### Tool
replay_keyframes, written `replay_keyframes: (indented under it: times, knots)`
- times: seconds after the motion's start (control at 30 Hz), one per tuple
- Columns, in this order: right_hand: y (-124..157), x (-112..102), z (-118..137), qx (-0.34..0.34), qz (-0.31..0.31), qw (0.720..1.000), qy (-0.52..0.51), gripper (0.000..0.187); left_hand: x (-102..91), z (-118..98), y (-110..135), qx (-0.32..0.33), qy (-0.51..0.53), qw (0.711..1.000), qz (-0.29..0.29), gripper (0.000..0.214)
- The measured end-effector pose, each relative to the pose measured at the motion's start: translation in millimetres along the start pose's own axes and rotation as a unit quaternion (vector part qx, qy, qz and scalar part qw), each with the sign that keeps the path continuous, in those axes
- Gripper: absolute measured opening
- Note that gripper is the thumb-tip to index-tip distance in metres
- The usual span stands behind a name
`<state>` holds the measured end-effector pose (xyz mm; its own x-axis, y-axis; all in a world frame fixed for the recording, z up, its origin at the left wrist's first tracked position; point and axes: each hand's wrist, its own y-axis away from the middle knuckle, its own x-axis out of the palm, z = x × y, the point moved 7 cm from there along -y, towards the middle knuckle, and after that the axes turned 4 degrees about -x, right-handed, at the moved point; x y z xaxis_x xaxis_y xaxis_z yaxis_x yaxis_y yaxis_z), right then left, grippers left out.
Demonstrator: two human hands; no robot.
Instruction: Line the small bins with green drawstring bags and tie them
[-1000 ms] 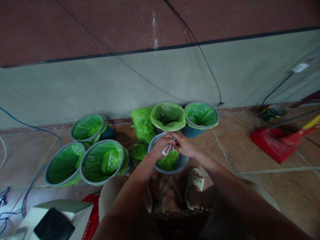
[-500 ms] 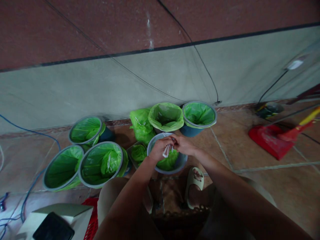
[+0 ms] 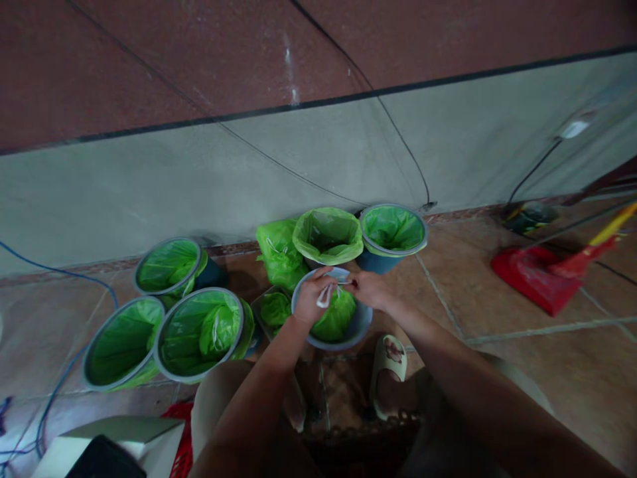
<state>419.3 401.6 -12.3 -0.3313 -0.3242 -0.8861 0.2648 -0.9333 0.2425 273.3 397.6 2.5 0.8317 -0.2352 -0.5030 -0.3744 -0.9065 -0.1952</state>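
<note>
Presently, the grey basin (image 3: 365,324) is standing at near centre, with the green bag (image 3: 337,318) sitting inside it; the left hand (image 3: 307,301) and right hand (image 3: 371,289) are clamping their fingers on its white drawstring (image 3: 324,296). Even, opposed pulling should be keeping the neck tightly gathered.

The left hand (image 3: 312,297) and right hand (image 3: 369,289) face each other, a small gap between them, fingers curled inward, backs turned upward. The left forearm (image 3: 261,392) and right forearm (image 3: 432,335) slant forward, converging.
</note>
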Motion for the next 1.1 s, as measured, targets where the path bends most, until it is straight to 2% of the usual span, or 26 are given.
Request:
replay_keyframes:
  times: [0.2, 0.4, 0.5, 0.57, 0.67, 0.73, 0.8, 0.9, 1.0, 1.1]
  knots:
    - [8, -14, -10, 0.084, -0.016, 0.994, 0.064, 0.031, -8.4, 4, 1, -0.068, -0.068, 0.995, 0.004, 0.018]
    - [16, -25, -32, 0.192, -0.023, 0.979, 0.059, 0.033, -24.4, 28, 9, -0.234, -0.184, 0.954, -0.033, 0.013]
    - [17, -26, -34, 0.196, -0.022, 0.979, 0.051, 0.029, -26.1, 36, 8, -0.281, -0.179, 0.943, -0.020, 0.018]
    - [17, -29, -32, 0.186, -0.042, 0.981, 0.040, 0.028, -21.8, 39, 6, -0.305, -0.117, 0.945, -0.002, 0.025]
    - [15, -38, -26, 0.150, -0.105, 0.983, -0.005, 0.028, -8.3, 42, 5, -0.345, 0.089, 0.934, -0.003, 0.024]
    - [14, -44, -19, 0.099, -0.154, 0.982, -0.053, 0.027, 3.3, 41, 6, -0.354, 0.235, 0.905, -0.012, 0.025]
    - [14, -50, -8, 0.033, -0.206, 0.973, -0.103, 0.024, 12.1, 39, 6, -0.350, 0.322, 0.879, -0.018, 0.031]
    - [19, -56, 12, -0.082, -0.257, 0.951, -0.151, 0.021, 15.6, 35, 4, -0.325, 0.355, 0.876, -0.024, 0.032]
    - [24, -55, 32, -0.177, -0.255, 0.934, -0.178, 0.021, 16.2, 24, -2, -0.259, 0.339, 0.904, 0.013, 0.027]
    - [22, -48, 40, -0.209, -0.227, 0.924, -0.227, 0.017, 20.7, 15, -4, -0.202, 0.268, 0.940, 0.066, 0.024]
